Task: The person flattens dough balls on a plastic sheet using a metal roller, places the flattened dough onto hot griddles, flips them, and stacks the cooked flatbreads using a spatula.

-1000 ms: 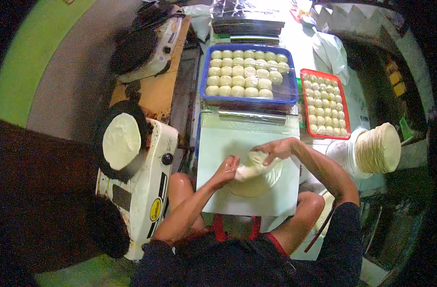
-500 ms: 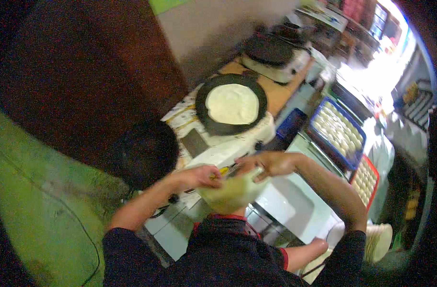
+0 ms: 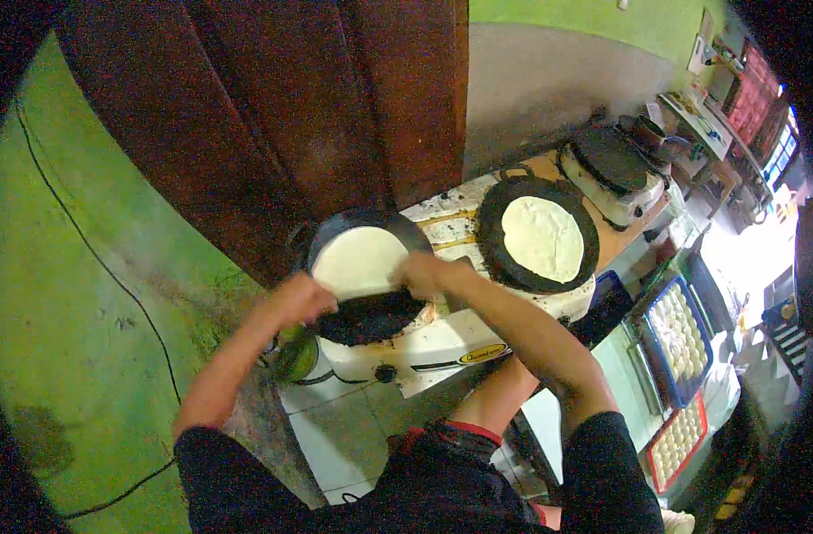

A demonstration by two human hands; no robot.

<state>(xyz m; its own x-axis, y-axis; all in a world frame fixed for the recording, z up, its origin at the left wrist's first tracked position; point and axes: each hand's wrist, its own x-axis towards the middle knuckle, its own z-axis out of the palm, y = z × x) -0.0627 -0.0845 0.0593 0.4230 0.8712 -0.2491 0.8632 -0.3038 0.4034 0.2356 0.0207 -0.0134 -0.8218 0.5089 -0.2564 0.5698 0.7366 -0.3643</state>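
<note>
A thin, pale round sheet of dough [image 3: 360, 256] stretches between my two hands over the left black griddle [image 3: 371, 327]. My left hand [image 3: 307, 299] is closed on the sheet's near left edge. Its near right edge is in my right hand [image 3: 424, 274], whose fingers are closed and a little blurred. The far part of the sheet meets the dark pan surface, while the near edge looks lifted. On the right griddle [image 3: 495, 267] lies a second round flatbread [image 3: 545, 238], flat and slightly wrinkled.
Both griddles sit on a white gas stove [image 3: 451, 343]. Behind it stands another burner with a dark plate [image 3: 611, 160]. At right are a blue tray [image 3: 669, 392] and a red tray [image 3: 663, 485], both holding dough balls. A brown wooden door [image 3: 273, 116] borders the stove.
My hands have carried the dough sheet from in front of my body leftward and forward to the left griddle. The camera view has turned left.
</note>
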